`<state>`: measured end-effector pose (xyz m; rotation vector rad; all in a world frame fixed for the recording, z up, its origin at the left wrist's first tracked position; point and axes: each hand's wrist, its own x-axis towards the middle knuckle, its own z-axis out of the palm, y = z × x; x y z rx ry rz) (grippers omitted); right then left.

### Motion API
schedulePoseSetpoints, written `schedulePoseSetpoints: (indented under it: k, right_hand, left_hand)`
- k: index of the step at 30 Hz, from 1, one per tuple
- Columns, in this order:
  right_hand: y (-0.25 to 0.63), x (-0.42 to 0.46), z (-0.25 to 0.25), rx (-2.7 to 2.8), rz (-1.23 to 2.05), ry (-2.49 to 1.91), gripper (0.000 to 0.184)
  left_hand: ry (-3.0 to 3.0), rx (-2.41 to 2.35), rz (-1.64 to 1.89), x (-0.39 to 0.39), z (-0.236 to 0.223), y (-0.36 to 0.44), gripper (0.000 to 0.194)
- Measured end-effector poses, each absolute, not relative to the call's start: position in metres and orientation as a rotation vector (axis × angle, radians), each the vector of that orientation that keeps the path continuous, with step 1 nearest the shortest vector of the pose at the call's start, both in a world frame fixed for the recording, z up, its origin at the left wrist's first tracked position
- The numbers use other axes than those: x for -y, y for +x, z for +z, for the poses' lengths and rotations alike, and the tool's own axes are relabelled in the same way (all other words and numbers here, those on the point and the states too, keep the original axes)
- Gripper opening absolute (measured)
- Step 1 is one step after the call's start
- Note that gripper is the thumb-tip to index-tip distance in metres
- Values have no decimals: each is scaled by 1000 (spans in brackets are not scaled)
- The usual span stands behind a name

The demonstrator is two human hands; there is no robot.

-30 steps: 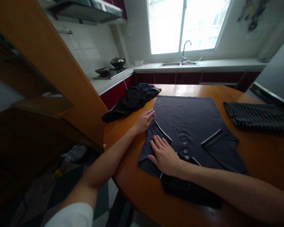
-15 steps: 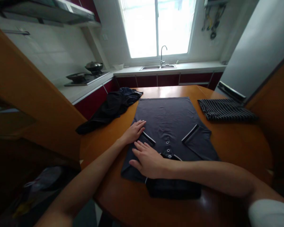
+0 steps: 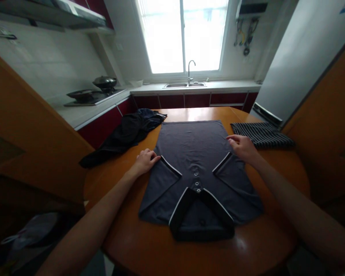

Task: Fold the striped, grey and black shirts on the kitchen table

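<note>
A dark grey polo shirt (image 3: 189, 149) lies front up on the wooden table, its black white-edged collar (image 3: 218, 211) toward me. Both short sleeves are folded inward over the body, their white-trimmed cuffs slanting toward the button placket. At the shirt's left edge, beside the sleeve cuff, my left hand (image 3: 145, 161) is closed with thumb and fingers on the fabric. My right hand (image 3: 243, 147) pinches the right side edge, a little above the other cuff.
A crumpled dark garment (image 3: 126, 130) lies at the table's (image 3: 201, 257) left edge. To the right is a folded striped cloth (image 3: 261, 134). Beyond are a sink (image 3: 178, 86), a stove with pans (image 3: 105, 82) and a fridge (image 3: 293, 57).
My right hand has left the left sleeve and crossed to the shirt's right edge. My left hand has slid outward to the left edge. The collar is now uncovered, and the view has shifted slightly.
</note>
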<state>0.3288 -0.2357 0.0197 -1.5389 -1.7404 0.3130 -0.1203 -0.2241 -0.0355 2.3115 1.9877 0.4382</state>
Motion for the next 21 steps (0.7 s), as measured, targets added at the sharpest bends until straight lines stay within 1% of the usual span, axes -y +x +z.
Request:
schedulePoseSetpoints:
  k: [3, 6, 13, 19, 21]
  right_hand:
    - [363, 225, -7, 1589, 389, -1665, 31]
    - [378, 216, -21, 1531, 407, -1700, 30]
    - [374, 214, -29, 1602, 386, -1627, 32]
    - [370, 216, -33, 1629, 401, -1642, 31]
    - [369, 217, -32, 1630, 397, -1651, 31]
  left_hand:
    - [2277, -1981, 440, 223, -37, -125, 39]
    - [2281, -1901, 426, 223, -36, -130, 37]
    - [2268, -1816, 435, 218, -32, -136, 36]
    - [2290, -2032, 411, 227, -29, -124, 23]
    - [2385, -2033, 501, 234, -27, -114, 27]
